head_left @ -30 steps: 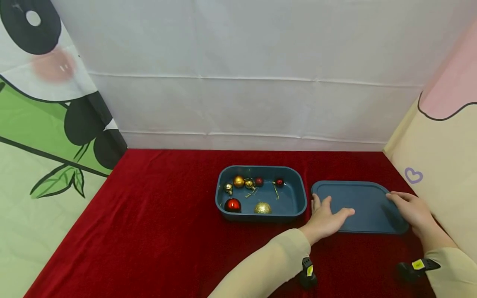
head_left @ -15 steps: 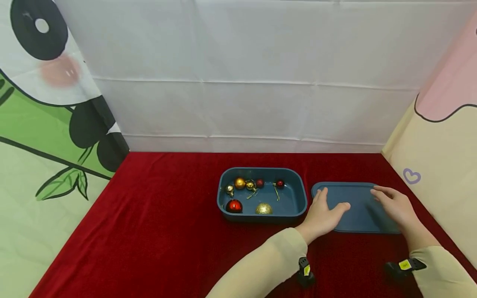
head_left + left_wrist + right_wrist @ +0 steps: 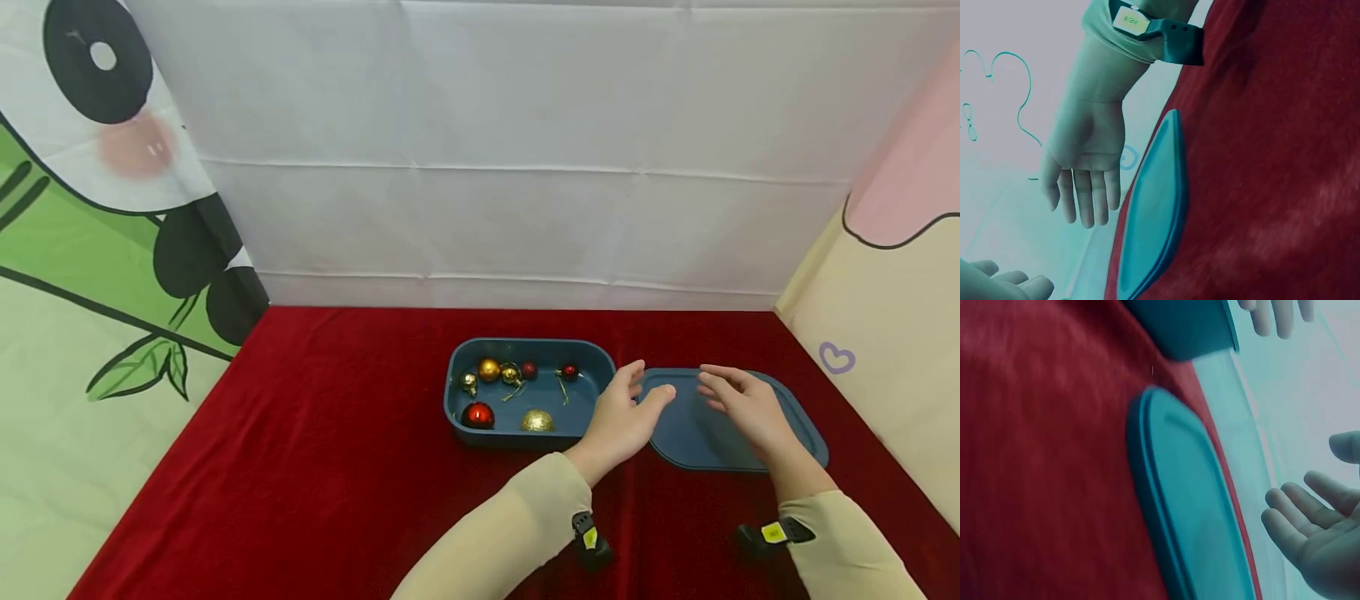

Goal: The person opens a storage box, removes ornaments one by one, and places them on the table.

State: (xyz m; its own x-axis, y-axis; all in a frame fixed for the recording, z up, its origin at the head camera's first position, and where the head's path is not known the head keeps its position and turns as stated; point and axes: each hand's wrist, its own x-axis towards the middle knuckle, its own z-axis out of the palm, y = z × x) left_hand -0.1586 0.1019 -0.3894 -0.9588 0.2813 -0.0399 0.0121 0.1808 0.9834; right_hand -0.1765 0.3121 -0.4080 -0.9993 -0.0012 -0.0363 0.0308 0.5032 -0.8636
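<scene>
1. Lid [image 3: 701, 440] lies flat on the red cloth [image 3: 337, 433], just right of the blue box [image 3: 502, 438]. From my screen I take it as that box's cover, given the matching colour and outline.
2. I read the left hand [image 3: 618, 417] as wide, thumb spread from the fingers, holding nothing; it hangs over the gap between box and lid.
3. I see the right hand [image 3: 746, 408] above the lid, fingers loosely bent, grasping nothing. I judge it apart from the lid, since the left wrist view shows space there.
4. The box walls, I reckon, keep round baubles from rolling: a shiny red bauble [image 3: 477, 416] and a glittery gold bauble [image 3: 537, 421] sit near the front wall.
5. I see the lid's long axis running left to right, roughly in line with the box's; its rimmed face is up. Both ends are rounded alike, so I find no leading end.
</scene>
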